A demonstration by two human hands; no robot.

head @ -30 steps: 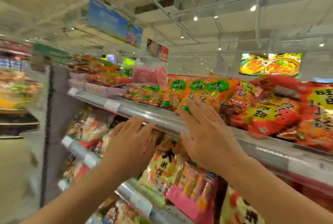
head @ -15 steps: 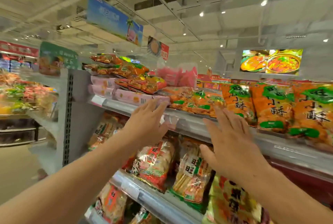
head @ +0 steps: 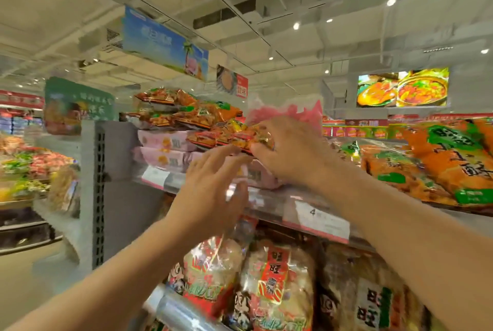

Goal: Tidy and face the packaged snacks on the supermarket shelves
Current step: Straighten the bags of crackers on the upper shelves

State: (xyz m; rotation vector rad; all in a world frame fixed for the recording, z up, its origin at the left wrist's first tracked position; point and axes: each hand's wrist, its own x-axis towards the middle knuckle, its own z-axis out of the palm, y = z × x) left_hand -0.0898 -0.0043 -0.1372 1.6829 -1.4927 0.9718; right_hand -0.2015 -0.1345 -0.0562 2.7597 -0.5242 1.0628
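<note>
Shelf point(head: 266, 198): crinkly foil packet point(head: 240, 137) pinched.

A white price label point(head: 317, 220) on the upper shelf rail point(head: 269, 197), at about 4 o'clock from the frame's centre, bears a legible "4"; its smaller print is too blurred to read; the orange snack bags point(head: 437, 160) at 3 o'clock carry large Chinese characters on green patches, among them "小" and "酥"; the bags on the lower shelf point(head: 272, 285) at 6 o'clock show "旺旺" on red panels; the hanging blue sign point(head: 165, 42) and the green sign point(head: 77, 104) at 9 to 10 o'clock carry lettering too smeared to make out.
</note>
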